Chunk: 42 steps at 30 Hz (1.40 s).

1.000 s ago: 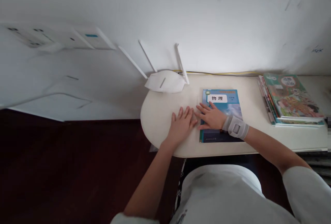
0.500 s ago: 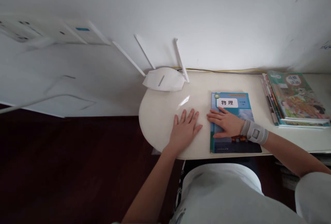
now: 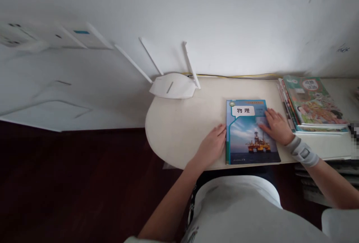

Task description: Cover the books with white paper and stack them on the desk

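A blue physics textbook [image 3: 244, 134] lies flat and closed on the white table [image 3: 171, 127], its cover showing an oil rig at sea. My left hand [image 3: 211, 147] is at the book's left edge, fingers together against the side; its thumb is hidden. On the opposite edge, my right hand [image 3: 276, 125] has its thumb over the cover and its fingers along the side. A grey wristband [image 3: 303, 151] circles my right wrist. The book is held between both hands.
A white router [image 3: 174, 86] with raised antennas stands at the back left by the wall. A stack of books [image 3: 316, 102] lies to the right. Thin cables [image 3: 238, 76] run along the wall. Sockets [image 3: 81, 37] are at the upper left.
My right hand has slid off the middle of the cover to the book's right edge. My left hand has moved right from the tabletop to the book's left edge.
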Available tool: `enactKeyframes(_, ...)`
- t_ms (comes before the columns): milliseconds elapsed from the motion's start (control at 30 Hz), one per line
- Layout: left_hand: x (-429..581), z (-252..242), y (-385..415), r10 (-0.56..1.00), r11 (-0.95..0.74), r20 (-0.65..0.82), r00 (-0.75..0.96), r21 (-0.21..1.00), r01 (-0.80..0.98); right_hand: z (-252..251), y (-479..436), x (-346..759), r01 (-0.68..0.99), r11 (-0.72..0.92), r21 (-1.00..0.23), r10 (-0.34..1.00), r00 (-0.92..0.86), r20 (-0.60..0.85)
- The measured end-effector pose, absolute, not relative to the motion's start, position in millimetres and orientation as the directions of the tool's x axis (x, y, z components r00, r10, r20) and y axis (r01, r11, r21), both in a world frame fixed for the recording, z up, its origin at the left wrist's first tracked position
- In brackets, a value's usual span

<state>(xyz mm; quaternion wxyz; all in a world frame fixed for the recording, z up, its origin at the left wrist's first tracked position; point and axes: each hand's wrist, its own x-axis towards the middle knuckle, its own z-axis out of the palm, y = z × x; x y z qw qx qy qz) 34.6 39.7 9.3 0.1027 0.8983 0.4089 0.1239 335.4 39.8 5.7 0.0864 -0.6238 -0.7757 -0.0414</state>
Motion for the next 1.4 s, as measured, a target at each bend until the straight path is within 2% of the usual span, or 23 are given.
enactKeyframes(67,45,5,40,0.762,-0.637,0.128,0.634,0.322,0.7,1,29,355,0.991,0.116,-0.067,0.975,-0.1,0.2)
enactKeyframes(133,54,0,38,0.782,-0.613,0.121,0.611,0.32,0.722,-3,22,365,0.985,0.112,-0.134,0.977,-0.084,0.194)
enactKeyframes(233,63,-6,33,0.788,-0.612,0.13,0.602,0.273,0.742,-8,22,367,0.961,0.113,-0.253,0.979,-0.064,0.193)
enactKeyframes(333,68,-10,27,0.8,-0.6,0.143,0.583,0.211,0.772,-12,27,363,0.947,0.078,-0.312,0.979,-0.014,0.203)
enactKeyframes(767,68,-12,28,0.793,-0.61,0.152,0.591,0.205,0.766,-8,20,349,0.967,0.05,-0.25,0.982,-0.002,0.187)
enactKeyframes(900,71,-13,29,0.789,-0.614,0.152,0.595,0.209,0.761,19,14,343,0.966,0.067,-0.251,0.99,-0.033,0.134)
enactKeyframes(933,72,-12,30,0.791,-0.612,0.155,0.592,0.234,0.756,32,13,340,0.947,0.138,-0.291,0.988,-0.114,0.101)
enactKeyframes(1000,74,-11,30,0.798,-0.599,0.183,0.574,0.338,0.726,59,15,329,0.831,0.365,-0.42,0.922,-0.385,0.042)
enactKeyframes(1067,73,-6,30,0.835,-0.535,0.233,0.498,0.553,0.639,81,20,311,0.647,0.567,-0.51,0.768,-0.638,0.044)
enactKeyframes(1100,72,-3,29,0.871,-0.467,0.246,0.426,0.683,0.561,87,24,300,0.596,0.621,-0.509,0.71,-0.703,0.044)
enactKeyframes(1167,64,4,29,0.939,-0.311,0.219,0.266,0.871,0.38,89,30,275,0.616,0.661,-0.428,0.683,-0.731,0.003)
enactKeyframes(1267,49,14,28,0.989,-0.107,0.086,0.124,0.977,0.182,77,36,241,0.732,0.644,-0.222,0.744,-0.667,-0.044)
enactKeyframes(1333,41,17,28,0.993,-0.054,0.031,0.118,0.979,0.197,70,38,226,0.758,0.641,-0.124,0.761,-0.648,-0.027)
enactKeyframes(1400,40,18,26,0.984,-0.128,0.07,0.166,0.921,0.367,67,44,219,0.771,0.633,-0.073,0.773,-0.635,-0.011)
